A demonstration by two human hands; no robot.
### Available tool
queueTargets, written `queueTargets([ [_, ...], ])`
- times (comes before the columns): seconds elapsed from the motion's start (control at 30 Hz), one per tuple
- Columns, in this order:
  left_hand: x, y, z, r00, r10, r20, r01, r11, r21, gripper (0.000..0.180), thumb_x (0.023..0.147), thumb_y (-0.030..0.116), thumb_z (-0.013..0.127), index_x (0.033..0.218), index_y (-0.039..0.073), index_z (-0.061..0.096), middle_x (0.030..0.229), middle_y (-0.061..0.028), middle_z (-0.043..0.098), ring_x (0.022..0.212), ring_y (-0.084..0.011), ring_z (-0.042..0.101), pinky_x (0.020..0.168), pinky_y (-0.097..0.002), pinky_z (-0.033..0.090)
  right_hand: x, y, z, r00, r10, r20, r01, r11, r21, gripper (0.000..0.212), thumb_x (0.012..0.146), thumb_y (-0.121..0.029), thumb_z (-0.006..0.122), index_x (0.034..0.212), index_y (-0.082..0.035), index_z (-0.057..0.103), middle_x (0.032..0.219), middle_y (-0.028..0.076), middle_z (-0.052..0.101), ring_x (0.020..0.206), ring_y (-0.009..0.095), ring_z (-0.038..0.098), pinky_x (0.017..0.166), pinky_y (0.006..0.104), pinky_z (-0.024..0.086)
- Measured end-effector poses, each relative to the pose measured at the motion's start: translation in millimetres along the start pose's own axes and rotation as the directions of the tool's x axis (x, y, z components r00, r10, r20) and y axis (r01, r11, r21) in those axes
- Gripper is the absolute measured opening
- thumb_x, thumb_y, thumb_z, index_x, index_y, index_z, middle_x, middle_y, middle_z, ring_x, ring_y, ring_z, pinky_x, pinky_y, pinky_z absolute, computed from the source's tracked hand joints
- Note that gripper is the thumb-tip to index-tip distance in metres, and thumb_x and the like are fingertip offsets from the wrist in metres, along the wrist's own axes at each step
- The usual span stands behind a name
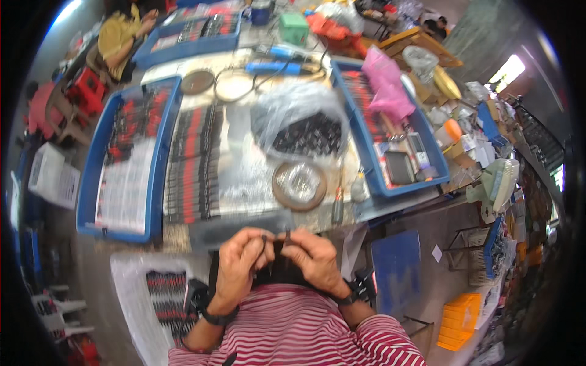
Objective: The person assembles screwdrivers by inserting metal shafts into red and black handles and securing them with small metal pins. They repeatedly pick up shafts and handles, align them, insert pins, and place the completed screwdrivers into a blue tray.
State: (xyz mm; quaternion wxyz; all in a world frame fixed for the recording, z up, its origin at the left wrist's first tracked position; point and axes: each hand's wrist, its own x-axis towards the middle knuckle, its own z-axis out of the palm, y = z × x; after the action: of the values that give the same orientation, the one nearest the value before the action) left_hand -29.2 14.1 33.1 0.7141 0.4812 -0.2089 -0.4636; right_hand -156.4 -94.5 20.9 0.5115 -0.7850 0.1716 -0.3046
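Found left hand [245, 253] just off the near edge of the table [238, 183], thumb and fingers closed on a small dark piece [264, 243]. Found right hand [312, 255] just beside, likewise pinched tight on a second dark piece [287, 235]. Could not tell whether joined or separate, owing to blur and covering fingers. Judged held at the fingertips, close before the striped shirt [293, 323], for fine control. Noted slim red-and-black items [192, 165] laid in rows, probably for order and easy counting. Noted a clear bag [271, 119] opened with black parts [308, 137] exposed, presumably for quick picking. Saw shiny small pieces [299, 182] inside a round dish [279, 196] nearer still, likely contained against scattering. Recorded left blue tray [119, 235] and right blue tray [412, 188] flanking the rest, apparently for reach from either side.
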Motion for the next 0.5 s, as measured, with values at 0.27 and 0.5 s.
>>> queueTargets([
  [0.27, 4.8, -9.2, -11.1, 0.999, -0.02, -0.037, 0.015, 0.993, -0.115, 0.022, 0.094, 0.014, 0.048, 0.103, -0.004, 0.055, 0.074, -0.003, 0.056, 0.06, -0.0041, 0.041, 0.052, -0.0168, 0.032, 3.2, 0.6, 9.9, 0.946, 0.32, -0.058, -0.292, 0.915, 0.277, 0.022, 0.083, -0.003, 0.065, 0.104, 0.003, 0.061, 0.07, 0.001, 0.061, 0.055, 0.003, 0.05, 0.047, 0.0164, 0.039],
  [0.5, 13.7, -13.9, -20.5, 0.998, -0.043, -0.038, 0.033, 0.97, -0.239, 0.021, 0.093, 0.015, 0.052, 0.104, -0.003, 0.056, 0.079, -0.004, 0.057, 0.063, -0.0051, 0.045, 0.054, -0.0169, 0.036, 13.8, 1.3, 21.4, 0.951, 0.307, -0.016, -0.285, 0.899, 0.333, 0.025, 0.084, -0.005, 0.066, 0.107, 0.002, 0.059, 0.073, 0.001, 0.06, 0.055, 0.003, 0.05, 0.047, 0.0164, 0.039],
])
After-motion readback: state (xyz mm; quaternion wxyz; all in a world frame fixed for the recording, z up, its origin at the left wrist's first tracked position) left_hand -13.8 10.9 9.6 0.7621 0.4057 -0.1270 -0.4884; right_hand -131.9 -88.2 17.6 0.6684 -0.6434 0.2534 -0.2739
